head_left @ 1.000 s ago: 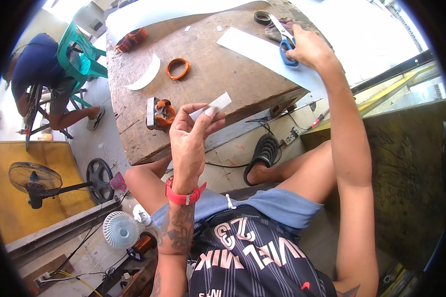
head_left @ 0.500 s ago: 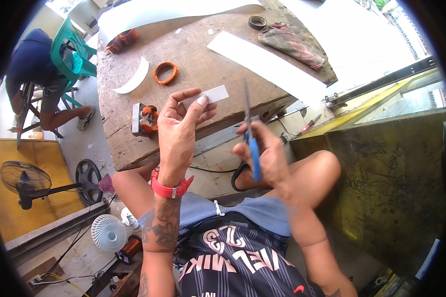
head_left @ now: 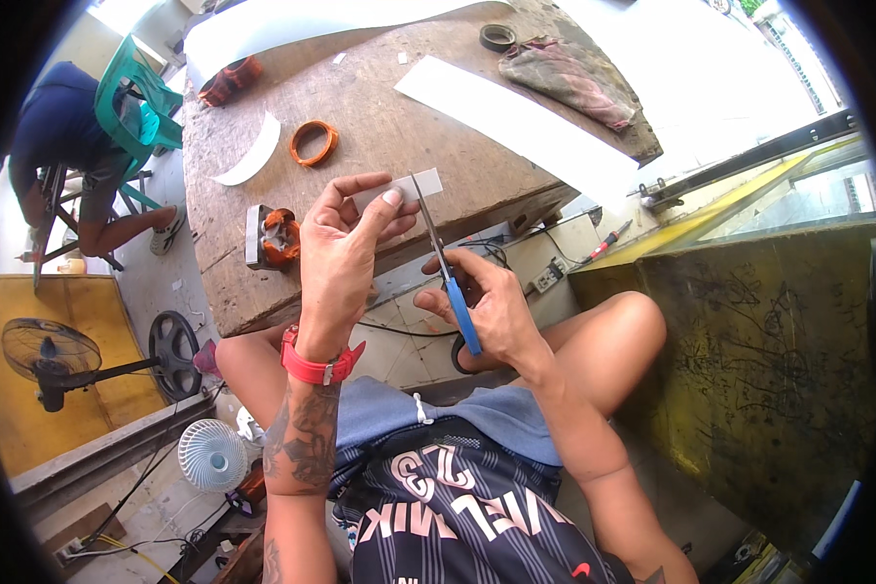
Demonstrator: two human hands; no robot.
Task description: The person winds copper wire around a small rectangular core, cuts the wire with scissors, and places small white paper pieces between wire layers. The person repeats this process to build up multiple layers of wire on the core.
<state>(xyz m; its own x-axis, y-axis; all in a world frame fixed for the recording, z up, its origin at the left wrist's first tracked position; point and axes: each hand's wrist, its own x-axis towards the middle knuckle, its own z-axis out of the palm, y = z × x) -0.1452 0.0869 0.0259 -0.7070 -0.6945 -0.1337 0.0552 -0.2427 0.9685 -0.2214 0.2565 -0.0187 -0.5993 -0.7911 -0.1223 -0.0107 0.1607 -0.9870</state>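
Note:
My left hand (head_left: 348,229) pinches a small white rectangular strip (head_left: 427,183) between thumb and fingers, held over the near edge of the wooden table. Blue-handled scissors (head_left: 460,310) are gripped in my right hand (head_left: 494,310). Their blades point up and away and cross the strip just beyond my left thumb; whether they have cut into it I cannot tell. Left of my left hand, a metal core with copper windings (head_left: 274,237) stands on the table. A ring-shaped copper coil (head_left: 313,143) lies farther off, beside a curved white piece (head_left: 251,153).
On the wooden table (head_left: 380,117) lie a long white strip (head_left: 516,127), a crumpled cloth (head_left: 569,83), a tape roll (head_left: 497,38), a dark coil bundle (head_left: 231,81) and a large white sheet (head_left: 311,34). Fans (head_left: 212,456) stand at lower left. A person (head_left: 63,146) bends by a green chair (head_left: 131,107).
The scissors in my right hand have moved left, and their blades now cross the white strip. My left hand still holds the strip and has shifted slightly left.

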